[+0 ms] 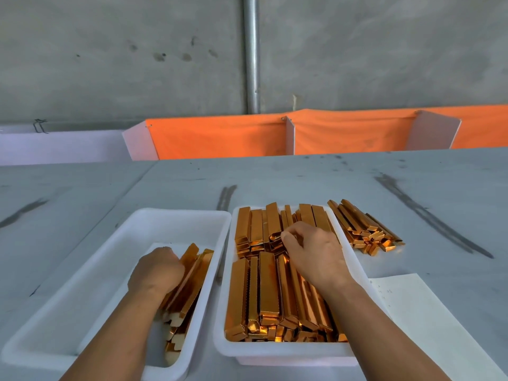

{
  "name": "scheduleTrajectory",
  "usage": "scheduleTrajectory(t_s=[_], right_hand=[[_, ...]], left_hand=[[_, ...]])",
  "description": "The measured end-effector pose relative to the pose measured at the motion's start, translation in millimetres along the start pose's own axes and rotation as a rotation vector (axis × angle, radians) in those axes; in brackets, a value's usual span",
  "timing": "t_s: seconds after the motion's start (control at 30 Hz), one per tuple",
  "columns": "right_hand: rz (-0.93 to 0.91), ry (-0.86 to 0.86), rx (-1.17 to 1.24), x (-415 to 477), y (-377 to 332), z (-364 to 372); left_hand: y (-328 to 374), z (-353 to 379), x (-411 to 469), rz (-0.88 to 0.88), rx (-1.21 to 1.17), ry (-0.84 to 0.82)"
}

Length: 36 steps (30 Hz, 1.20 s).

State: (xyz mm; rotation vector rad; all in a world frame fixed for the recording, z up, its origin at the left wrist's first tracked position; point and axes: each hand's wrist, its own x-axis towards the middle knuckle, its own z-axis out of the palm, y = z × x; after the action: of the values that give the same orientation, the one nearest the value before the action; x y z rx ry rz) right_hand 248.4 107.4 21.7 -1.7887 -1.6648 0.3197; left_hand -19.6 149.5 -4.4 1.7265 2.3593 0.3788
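Observation:
Two white plastic trays sit side by side on a grey table. The right tray (pixel 354 259) is packed with several long shiny gold boxes (pixel 268 287) in two rows. My right hand (pixel 313 251) lies over them, its fingers curled down and pinching the end of one gold box in the far row. The left tray (pixel 90 273) holds a small leaning bundle of gold boxes (pixel 192 279) against its right wall. My left hand (pixel 156 270) grips that bundle from the left, fingers hidden behind it.
A loose heap of gold boxes (pixel 362 228) lies on the table right of the right tray. A white sheet of paper (pixel 428 320) lies at the near right. Orange cloth dividers (pixel 220 138) and a grey wall with a metal pipe (pixel 251 53) stand behind.

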Motion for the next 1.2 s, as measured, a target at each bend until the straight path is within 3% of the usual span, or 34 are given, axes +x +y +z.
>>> scheduleTrajectory(t_s=[0.13, 0.23, 0.37, 0.53, 0.73, 0.8, 0.93, 1.1, 1.2], right_hand=[[-0.043, 0.063, 0.143, -2.9, 4.1, 1.1], [-0.11, 0.099, 0.263, -3.4, 5.6, 0.7], [-0.189, 0.091, 0.425, -3.3, 7.9, 0.9], [-0.398, 0.049, 0.444, -7.2, 3.4, -0.3], [-0.399, 0.019, 0.52, -6.8, 1.8, 1.3], [-0.345, -0.016, 0.536, -6.6, 2.4, 1.3], [-0.275, -0.009, 0.525, -5.4, 4.3, 2.7], [-0.232, 0.018, 0.558, -5.6, 2.8, 3.5], [-0.192, 0.02, 0.662, -6.0, 1.4, 2.7]], left_hand=[[10.7, -18.4, 1.0, -0.005, -0.568, 0.076], [25.2, -41.3, -12.3, 0.038, -0.9, -0.118], [51.2, -59.4, -34.3, 0.21, -0.898, -0.333], [79.2, -58.0, -50.9, 0.237, -0.913, -0.688], [87.3, -52.5, -53.1, 0.201, -0.931, -0.82], [85.2, -56.6, -52.3, 0.231, -0.894, -0.747], [85.1, -63.8, -53.0, 0.515, -0.428, -0.326], [92.0, -45.2, -60.9, 0.785, 0.029, 0.056], [94.3, -29.4, -60.8, 0.832, 0.072, 0.19]])
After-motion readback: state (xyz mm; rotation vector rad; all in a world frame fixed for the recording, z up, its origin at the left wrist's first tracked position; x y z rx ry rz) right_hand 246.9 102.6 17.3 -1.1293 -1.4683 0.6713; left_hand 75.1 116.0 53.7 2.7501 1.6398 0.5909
